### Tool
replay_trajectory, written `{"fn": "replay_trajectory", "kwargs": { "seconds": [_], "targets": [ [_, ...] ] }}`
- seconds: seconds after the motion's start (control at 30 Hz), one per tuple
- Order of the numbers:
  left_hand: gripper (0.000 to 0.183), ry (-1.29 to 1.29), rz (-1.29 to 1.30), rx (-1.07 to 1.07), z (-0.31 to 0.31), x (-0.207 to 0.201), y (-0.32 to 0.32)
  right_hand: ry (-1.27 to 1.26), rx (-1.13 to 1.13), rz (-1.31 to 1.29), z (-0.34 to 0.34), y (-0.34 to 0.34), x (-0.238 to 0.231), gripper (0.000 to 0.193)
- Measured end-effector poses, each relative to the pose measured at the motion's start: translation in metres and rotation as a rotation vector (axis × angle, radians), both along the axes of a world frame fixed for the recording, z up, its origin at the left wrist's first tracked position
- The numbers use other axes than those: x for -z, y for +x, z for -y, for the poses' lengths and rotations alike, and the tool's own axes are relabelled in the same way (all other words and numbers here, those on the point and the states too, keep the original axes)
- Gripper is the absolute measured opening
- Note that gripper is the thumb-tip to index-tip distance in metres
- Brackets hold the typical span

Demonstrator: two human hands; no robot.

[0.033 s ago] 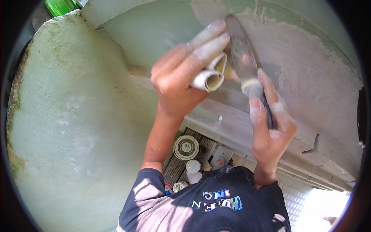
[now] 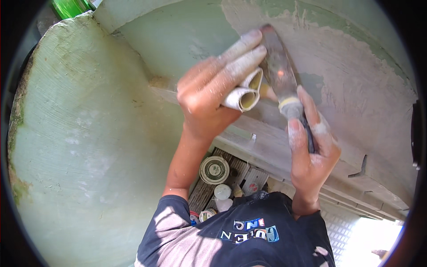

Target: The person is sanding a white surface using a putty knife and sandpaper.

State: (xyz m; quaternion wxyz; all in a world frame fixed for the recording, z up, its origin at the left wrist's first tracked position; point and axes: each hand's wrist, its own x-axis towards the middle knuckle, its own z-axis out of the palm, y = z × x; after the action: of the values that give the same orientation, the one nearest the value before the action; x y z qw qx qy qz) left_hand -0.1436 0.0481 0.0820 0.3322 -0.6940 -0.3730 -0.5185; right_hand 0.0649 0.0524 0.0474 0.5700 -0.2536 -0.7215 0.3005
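My right hand (image 2: pixel 318 138) is closed round the dark handle of a scraper (image 2: pixel 281 66), a long metal blade with a pale yellow collar at its base. The blade points up and to the left. Curled in my left hand (image 2: pixel 209 89) is a piece of sandpaper (image 2: pixel 242 97), pale on the outside and yellowish inside, its rolled ends showing. Two left fingers, coated in white dust, stretch out to the blade's left edge near its tip. The left thumb is mostly hidden behind the sandpaper and blade. White dust also covers the right fingertips.
Behind the blade is a green wall (image 2: pixel 178 40) with a grey-white plaster patch (image 2: pixel 356 75). A curved green wall (image 2: pixel 89 133) fills the left. A ledge (image 2: pixel 267 149) runs below my hands; a bent metal hook (image 2: pixel 361 167) sticks out at right. A lidded tub (image 2: pixel 214 169) stands below.
My left hand has shifted slightly down and right with the sandpaper. The scraper's tip has dropped a little, while my right hand stays almost in place.
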Motion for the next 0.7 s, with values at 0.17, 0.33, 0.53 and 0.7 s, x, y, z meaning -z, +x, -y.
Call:
{"fn": "replay_trajectory", "kwargs": {
  "seconds": [0.17, 0.33, 0.53, 0.7],
  "targets": [
    [0.059, 0.05, 0.064, 0.043, -0.012, -0.01, -0.003, -0.023, 0.001, -0.004, -0.002, -0.008, -0.017, 0.043],
    [0.059, -0.023, 0.058, 0.025, 0.0, -0.003, 0.006, -0.123, -0.031, 0.037, 0.002, 0.002, -0.012, 0.043],
    [0.059, 0.021, 0.104, 0.074, -0.005, -0.014, 0.005, -0.011, -0.056, -0.074, -0.004, -0.006, -0.02, 0.043],
    [0.059, -0.033, 0.089, 0.039, 0.0, -0.003, 0.009, -0.026, -0.033, 0.005, 0.0, 0.005, -0.006, 0.043]
  ]
}}
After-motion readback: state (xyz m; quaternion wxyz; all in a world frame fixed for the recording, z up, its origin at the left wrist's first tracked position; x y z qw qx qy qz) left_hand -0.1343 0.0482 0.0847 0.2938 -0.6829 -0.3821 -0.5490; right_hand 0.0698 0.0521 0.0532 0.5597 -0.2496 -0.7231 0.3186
